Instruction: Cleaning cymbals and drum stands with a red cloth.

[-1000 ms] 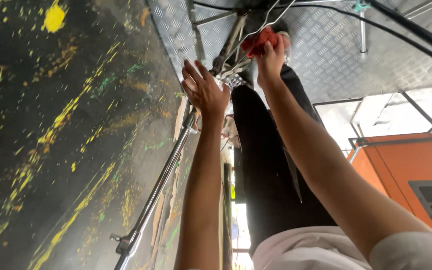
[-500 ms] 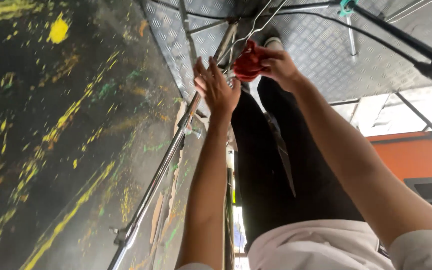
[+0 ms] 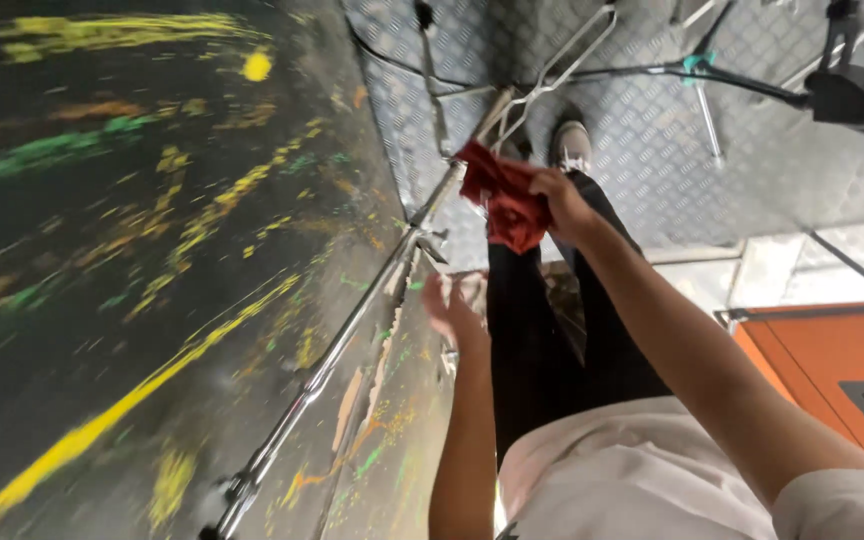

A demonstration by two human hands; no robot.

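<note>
Red cloth held against a chrome rail.
The red cloth [image 3: 505, 205] sat bunched at the metal rail [image 3: 352, 330], gripped in the right hand [image 3: 559, 203] with fingers closed on it; the left hand [image 3: 455, 310] hung open and blurred below, beside the paint-spattered dark wall [image 3: 132, 250].

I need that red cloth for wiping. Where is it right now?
In the head view, upper centre: the red cloth is bunched in the right hand, pressed against the metal rail by the paint-spattered wall.

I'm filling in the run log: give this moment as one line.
right hand: grips crumpled red cloth at shiny metal rail | left hand: open, empty, blurred, near rail | dark paint-spattered wall beside
</note>
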